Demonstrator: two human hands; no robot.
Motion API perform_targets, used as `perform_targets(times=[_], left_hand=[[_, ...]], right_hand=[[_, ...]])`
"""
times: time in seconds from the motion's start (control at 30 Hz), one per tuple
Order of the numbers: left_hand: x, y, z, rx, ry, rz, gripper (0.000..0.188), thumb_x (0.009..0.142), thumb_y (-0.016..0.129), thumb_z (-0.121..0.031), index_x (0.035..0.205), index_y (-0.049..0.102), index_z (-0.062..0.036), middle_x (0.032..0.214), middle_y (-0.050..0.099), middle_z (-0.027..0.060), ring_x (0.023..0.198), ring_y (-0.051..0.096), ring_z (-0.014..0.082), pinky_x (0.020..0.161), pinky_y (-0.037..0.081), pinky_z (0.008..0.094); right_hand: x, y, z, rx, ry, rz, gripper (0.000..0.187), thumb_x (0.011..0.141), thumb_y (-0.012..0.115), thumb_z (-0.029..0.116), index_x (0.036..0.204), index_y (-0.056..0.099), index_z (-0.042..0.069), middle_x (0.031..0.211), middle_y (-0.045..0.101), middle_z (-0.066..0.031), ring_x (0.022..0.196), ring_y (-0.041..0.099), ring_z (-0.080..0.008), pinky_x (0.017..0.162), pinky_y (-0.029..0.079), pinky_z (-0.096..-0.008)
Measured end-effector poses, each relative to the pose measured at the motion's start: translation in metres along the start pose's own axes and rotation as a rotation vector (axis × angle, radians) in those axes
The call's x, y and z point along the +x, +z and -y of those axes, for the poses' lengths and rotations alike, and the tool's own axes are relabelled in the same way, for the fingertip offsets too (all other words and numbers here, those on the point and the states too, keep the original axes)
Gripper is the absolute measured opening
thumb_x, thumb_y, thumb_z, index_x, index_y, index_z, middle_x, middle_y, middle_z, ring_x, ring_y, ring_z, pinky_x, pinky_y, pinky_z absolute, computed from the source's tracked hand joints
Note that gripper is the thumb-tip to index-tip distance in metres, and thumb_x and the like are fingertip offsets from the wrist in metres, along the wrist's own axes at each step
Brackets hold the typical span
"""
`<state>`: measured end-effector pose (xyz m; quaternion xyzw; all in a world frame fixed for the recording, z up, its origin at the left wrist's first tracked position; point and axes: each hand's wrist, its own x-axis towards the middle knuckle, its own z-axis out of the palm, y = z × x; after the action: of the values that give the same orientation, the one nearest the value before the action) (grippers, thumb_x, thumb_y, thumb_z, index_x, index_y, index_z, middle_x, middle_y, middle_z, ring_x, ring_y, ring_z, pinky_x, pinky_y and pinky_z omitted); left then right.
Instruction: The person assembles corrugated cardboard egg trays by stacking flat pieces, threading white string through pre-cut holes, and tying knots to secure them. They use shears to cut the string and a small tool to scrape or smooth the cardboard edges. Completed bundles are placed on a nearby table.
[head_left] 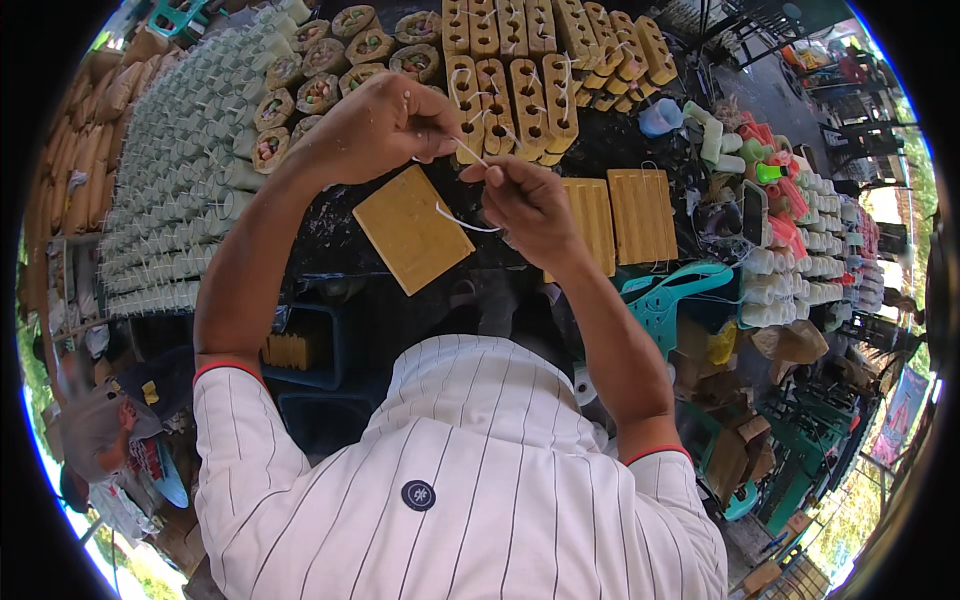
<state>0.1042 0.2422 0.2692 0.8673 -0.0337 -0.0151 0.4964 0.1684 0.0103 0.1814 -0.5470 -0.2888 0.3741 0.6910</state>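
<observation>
A thin white cord [468,150] is stretched short between my two hands, above the dark table. My left hand [405,125] is closed, with one end of the cord pinched in its fingertips. Just to the right and nearer, my right hand [525,205] pinches the same cord between thumb and finger. A loose length of white cord hangs from below the right hand and curls over a flat yellow-brown square slab [415,232]. That slab lies turned at an angle on the table below my hands. Two grooved yellow-brown slabs [643,215] lie right of my right hand, one partly hidden by the wrist.
Yellow-brown blocks with round holes [527,100] and white cords stand at the far side. Round bundles [320,90] with coloured pieces sit left of them. Pale green cylinders [180,200] fill the left. A blue cup [660,118] and a teal plastic chair [655,310] are at right.
</observation>
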Motion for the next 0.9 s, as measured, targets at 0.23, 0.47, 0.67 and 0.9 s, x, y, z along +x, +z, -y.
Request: perform_targets(times=[0.23, 0.47, 0.67, 0.9], left_hand=[[0.047, 0.017, -0.069, -0.469, 0.108, 0.111, 0.016, 0.104, 0.062, -0.003, 0.115, 0.073, 0.0006, 0.084, 0.069, 0.0003, 0.074, 0.063, 0.0058, 0.062, 0.049, 0.0241], [0.103, 0.035, -0.113, -0.901, 0.375, 0.364, 0.023, 0.107, 0.059, -0.010, 0.125, 0.070, -0.0021, 0.098, 0.069, 0.0052, 0.076, 0.054, 0.0092, 0.061, 0.039, 0.0241], [0.143, 0.075, -0.124, -1.060, 0.620, 0.244, 0.022, 0.107, 0.057, -0.006, 0.124, 0.069, -0.0002, 0.103, 0.069, 0.0060, 0.080, 0.055, 0.0093, 0.065, 0.040, 0.0254], [0.164, 0.120, -0.061, -0.699, 0.447, -0.041, 0.023, 0.097, 0.057, 0.008, 0.112, 0.074, 0.0015, 0.100, 0.069, 0.0038, 0.084, 0.064, 0.0131, 0.076, 0.051, 0.0281]], right_hand=[[-0.046, -0.071, 0.066, 0.008, -0.110, -0.053, 0.021, 0.110, 0.058, 0.012, 0.114, 0.070, -0.005, 0.074, 0.049, 0.0055, 0.065, 0.038, -0.0046, 0.057, 0.030, -0.0214], [-0.068, -0.117, 0.063, 0.293, -0.296, -0.081, 0.021, 0.109, 0.060, 0.018, 0.111, 0.070, -0.001, 0.089, 0.064, -0.0031, 0.076, 0.053, -0.0098, 0.067, 0.040, -0.0259], [-0.041, -0.095, 0.048, 0.495, -0.478, -0.180, 0.026, 0.111, 0.055, 0.024, 0.102, 0.068, 0.003, 0.112, 0.070, -0.0118, 0.099, 0.064, -0.0205, 0.089, 0.047, -0.0376], [-0.099, -0.106, -0.003, 0.889, -0.274, -0.142, 0.021, 0.111, 0.055, 0.025, 0.102, 0.061, 0.008, 0.090, 0.063, -0.0037, 0.073, 0.053, -0.0151, 0.076, 0.045, -0.0332]])
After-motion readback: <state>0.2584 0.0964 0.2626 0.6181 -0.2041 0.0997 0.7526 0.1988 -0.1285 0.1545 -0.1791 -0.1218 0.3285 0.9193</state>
